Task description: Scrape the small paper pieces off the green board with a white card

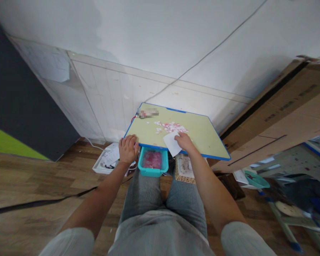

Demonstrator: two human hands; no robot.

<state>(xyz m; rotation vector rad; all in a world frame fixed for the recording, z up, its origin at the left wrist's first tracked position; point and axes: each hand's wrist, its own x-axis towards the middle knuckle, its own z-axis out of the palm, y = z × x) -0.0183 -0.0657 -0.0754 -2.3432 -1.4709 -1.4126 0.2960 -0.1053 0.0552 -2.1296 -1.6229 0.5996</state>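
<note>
A small yellow-topped table (202, 137) with a blue rim stands before me. My left hand (128, 147) lies on its front left edge, fingers stretched over the top and holding nothing. Between the thumb and fingers of my right hand (184, 141) is a white sheet of paper (172, 143), which hangs partly over the front edge. Just beyond it, small pink and white pieces (174, 127) lie scattered in a loose heap. A teal plastic basin (153, 172) sits below the front edge with pinkish-red pieces (152, 159) inside, too blurred to name.
A patterned box (185, 177) sits under the edge at right. Large cardboard boxes (277, 117) lean close on the right. At lower left a white tray (102, 169) holds papers and cables. A blurred object lies at the table's back left. Behind stands a white wall (160, 42).
</note>
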